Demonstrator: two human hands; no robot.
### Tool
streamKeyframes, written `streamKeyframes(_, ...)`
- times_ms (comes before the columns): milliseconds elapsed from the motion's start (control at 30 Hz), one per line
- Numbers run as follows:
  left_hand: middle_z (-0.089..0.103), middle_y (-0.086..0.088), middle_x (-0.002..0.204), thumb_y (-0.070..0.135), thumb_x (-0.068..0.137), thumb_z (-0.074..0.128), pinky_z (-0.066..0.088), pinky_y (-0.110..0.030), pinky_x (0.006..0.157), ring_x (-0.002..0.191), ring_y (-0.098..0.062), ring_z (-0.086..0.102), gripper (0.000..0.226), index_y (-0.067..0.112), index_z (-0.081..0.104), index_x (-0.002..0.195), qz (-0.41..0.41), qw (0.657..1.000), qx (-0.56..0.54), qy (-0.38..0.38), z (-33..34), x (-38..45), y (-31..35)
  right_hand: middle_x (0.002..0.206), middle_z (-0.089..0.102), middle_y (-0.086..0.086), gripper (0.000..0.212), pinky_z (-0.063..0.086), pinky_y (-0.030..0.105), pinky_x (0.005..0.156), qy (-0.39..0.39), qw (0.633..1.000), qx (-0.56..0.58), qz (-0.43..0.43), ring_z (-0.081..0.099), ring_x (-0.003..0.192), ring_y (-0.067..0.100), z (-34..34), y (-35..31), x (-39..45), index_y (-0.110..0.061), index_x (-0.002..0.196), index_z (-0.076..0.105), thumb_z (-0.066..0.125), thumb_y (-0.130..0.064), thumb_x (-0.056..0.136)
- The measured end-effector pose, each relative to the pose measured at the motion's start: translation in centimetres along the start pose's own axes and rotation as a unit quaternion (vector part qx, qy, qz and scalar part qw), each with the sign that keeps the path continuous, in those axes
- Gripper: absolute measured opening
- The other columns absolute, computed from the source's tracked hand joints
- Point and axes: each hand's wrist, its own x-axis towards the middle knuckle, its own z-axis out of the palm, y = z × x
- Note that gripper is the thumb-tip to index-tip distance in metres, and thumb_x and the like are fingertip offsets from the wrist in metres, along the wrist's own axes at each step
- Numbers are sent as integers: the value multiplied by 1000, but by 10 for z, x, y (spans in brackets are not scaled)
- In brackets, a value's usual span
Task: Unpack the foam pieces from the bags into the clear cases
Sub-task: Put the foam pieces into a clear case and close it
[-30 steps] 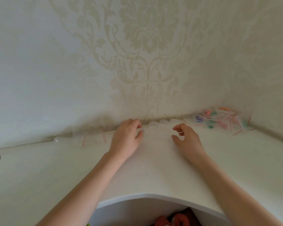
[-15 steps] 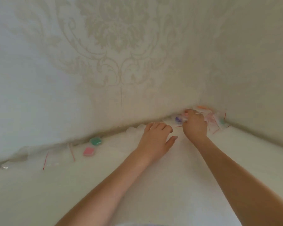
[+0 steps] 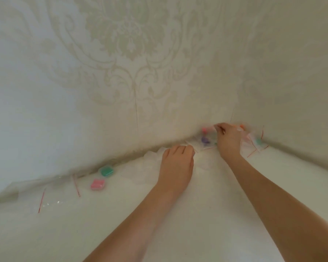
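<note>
Closest in, two bare forearms stretch over the white table (image 3: 206, 214). The left hand (image 3: 175, 165) lies knuckles-up on a row of clear cases (image 3: 151, 157), fingers curled under, so can't really tell if it's gripping anything. Off left, a pink foam piece (image 3: 97, 184) and a green foam piece (image 3: 106, 171) sit near empty bags (image 3: 45, 193). Back in the corner, the right hand (image 3: 229, 138) pinches one clear bag (image 3: 204, 138) from the pile, purple foam inside.

A bag (image 3: 206, 139) of foam pieces is pinched by the right hand (image 3: 228, 138) in the table (image 3: 235, 214) corner; the left hand (image 3: 176, 165) is rested, fingers curled, beside clear cases (image 3: 151, 157).
</note>
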Motion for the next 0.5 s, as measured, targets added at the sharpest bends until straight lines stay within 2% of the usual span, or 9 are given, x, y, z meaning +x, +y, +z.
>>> streamKeyframes(133, 65, -3, 89, 28, 92, 35, 38, -32, 74, 88, -24, 56, 31, 14, 62, 97, -39, 998, -47, 10, -13, -1, 9, 88, 64, 6, 18, 31, 17, 67, 38, 996, 76, -8, 54, 82, 18, -13, -15, -4, -3, 97, 65, 48, -6, 93)
streamKeyframes(233, 66, -4, 90, 30, 92, 35, 42, -33, 74, 87, -26, 59, 34, 13, 63, 99, -51, 997, -57, 8, -19, -8, 11, 92, 67, 8, 18, 34, 22, 69, 43, 996, 73, 1, 56, 83, 19, -23, -17, -9, -4, 97, 65, 47, -8, 94)
streamKeyframes(300, 66, -2, 89, 30, 92, 36, 44, -32, 74, 86, -26, 60, 33, 13, 63, 99, -43, 997, -58, 0, -22, -15, 12, 110, 67, 6, 21, 41, 26, 74, 26, 999, 34, 7, 60, 91, 21, -27, -16, -11, -12, 103, 67, 49, -19, 95)
streamKeyframes(367, 66, -2, 88, 31, 91, 36, 45, -31, 74, 85, -26, 60, 34, 14, 64, 99, -42, 997, -59, 2, -25, -19, 14, 133, 58, 0, 27, 51, 37, 82, 6, 999, 21, 40, 63, 103, 25, -32, -17, -14, -24, 112, 66, 53, -37, 92)
streamKeyframes(400, 66, -2, 89, 32, 91, 34, 44, -32, 74, 87, -26, 60, 36, 13, 64, 100, -50, 997, -67, 3, -28, -20, 16, 137, 54, -3, 32, 52, 42, 83, 3, 998, 22, 51, 64, 104, 26, -35, -20, -17, -27, 113, 66, 55, -44, 89)
streamKeyframes(433, 66, -2, 93, 35, 91, 32, 43, -32, 76, 91, -27, 59, 39, 13, 63, 102, -64, 995, -80, -3, -31, -19, 19, 137, 54, -5, 33, 52, 41, 85, 6, 999, 22, 43, 64, 103, 24, -37, -22, -17, -29, 112, 68, 57, -47, 86)
streamKeyframes(500, 64, -3, 107, 38, 95, 32, 38, -32, 85, 106, -25, 53, 41, 13, 60, 112, -113, 987, -112, -37, -38, -16, 22, 126, 60, -4, 25, 47, 30, 87, 10, 1000, 27, 11, 61, 102, 16, -40, -31, -22, -27, 102, 74, 64, -42, 85)
